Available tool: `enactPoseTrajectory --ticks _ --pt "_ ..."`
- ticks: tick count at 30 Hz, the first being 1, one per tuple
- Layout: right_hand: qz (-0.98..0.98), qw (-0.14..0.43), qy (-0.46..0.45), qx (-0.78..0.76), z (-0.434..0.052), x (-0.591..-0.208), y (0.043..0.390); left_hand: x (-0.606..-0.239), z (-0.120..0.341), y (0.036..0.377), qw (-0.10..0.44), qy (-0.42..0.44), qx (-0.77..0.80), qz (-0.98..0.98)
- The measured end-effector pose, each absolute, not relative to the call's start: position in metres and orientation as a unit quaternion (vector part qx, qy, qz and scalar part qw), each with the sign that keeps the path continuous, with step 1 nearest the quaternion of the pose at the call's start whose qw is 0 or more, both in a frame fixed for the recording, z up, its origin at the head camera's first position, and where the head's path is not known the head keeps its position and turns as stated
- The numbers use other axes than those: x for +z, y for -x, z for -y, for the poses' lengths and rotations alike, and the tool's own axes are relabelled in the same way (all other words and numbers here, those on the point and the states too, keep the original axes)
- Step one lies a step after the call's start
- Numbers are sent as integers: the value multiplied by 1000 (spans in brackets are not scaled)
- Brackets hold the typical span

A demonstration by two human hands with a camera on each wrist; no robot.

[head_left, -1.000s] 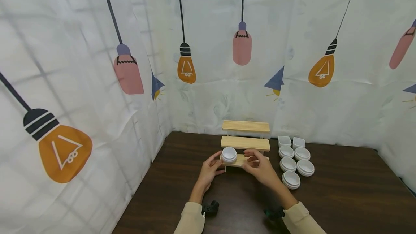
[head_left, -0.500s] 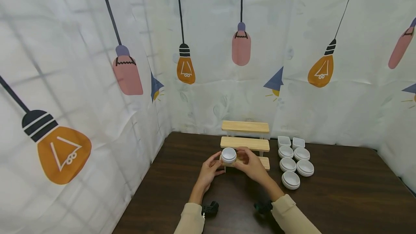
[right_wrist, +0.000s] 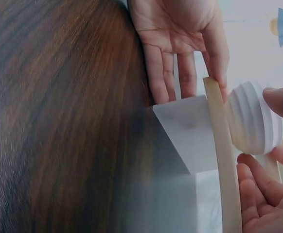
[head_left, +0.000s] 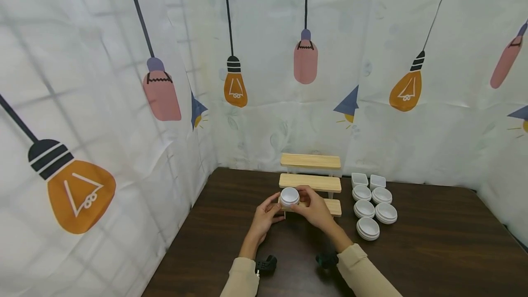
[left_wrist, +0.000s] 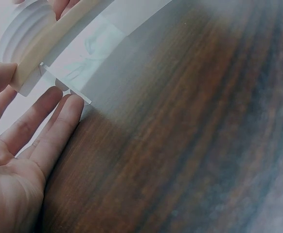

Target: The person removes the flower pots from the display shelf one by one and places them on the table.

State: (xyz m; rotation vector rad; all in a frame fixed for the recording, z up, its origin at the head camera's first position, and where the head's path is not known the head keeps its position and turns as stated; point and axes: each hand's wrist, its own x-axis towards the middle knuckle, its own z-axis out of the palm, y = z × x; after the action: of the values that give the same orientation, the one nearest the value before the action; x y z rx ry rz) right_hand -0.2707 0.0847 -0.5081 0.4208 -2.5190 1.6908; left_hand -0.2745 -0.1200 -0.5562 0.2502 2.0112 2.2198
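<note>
Right hand (head_left: 314, 208) pinches bowl (head_left: 289, 195) at shelf's (head_left: 333, 206) left edge (table (head_left: 433, 251) open rightward).

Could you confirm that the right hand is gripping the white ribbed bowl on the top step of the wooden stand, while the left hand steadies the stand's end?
Not quite: the white ribbed bowl sits on the lowest step of the wooden stand, not the top one, as the head view shows. The rest holds: the right hand grips the bowl, and the left hand steadies the stand's end.
</note>
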Motion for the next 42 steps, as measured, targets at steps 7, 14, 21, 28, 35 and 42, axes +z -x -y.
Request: enactPoseTrajectory --ticks 7,14,21,28,35,42 --pt "814 58 -127 563 -76 -510 270 -557 120 274 67 -80 738 -667" --pt "818 71 -118 558 -73 -510 272 -557 120 274 68 -81 740 -665" --pt "817 74 -118 559 -74 -510 271 -556 119 275 66 -83 738 -666" --pt "815 66 -119 562 -76 -510 269 -558 120 275 69 -85 739 -665" --pt "807 64 -130 572 -79 -511 268 -557 121 274 66 -89 738 -665" --pt "800 59 -126 584 -83 -509 265 -556 121 274 66 -86 733 -671"
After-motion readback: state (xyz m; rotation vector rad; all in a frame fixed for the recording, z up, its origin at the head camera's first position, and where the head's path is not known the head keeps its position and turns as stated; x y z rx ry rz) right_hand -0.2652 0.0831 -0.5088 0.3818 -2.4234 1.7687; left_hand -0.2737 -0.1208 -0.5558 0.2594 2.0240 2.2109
